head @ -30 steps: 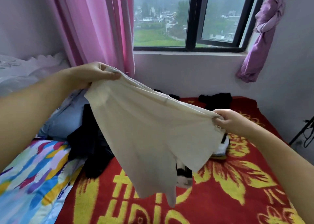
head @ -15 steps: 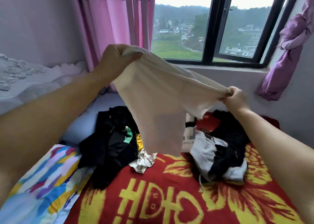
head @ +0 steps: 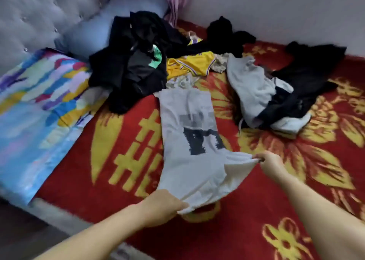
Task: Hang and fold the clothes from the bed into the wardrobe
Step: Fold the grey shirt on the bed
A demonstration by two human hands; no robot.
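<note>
The bed (head: 256, 210) carries a red blanket (head: 118, 180), with a clothes pile (head: 138, 62) near the pillow (head: 94, 32). A white shirt (head: 189, 141) lies stretched flat before it. The left hand (head: 160, 206) pinches its near corner; the right hand (head: 270, 161) pinches its right edge.

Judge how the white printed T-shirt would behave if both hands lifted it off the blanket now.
The white T-shirt is probably floppy: it sags and puckers between the left hand and right hand. It seems light, since a pinch at each corner holds it. It may drag on the red blanket rather than slide.
</note>
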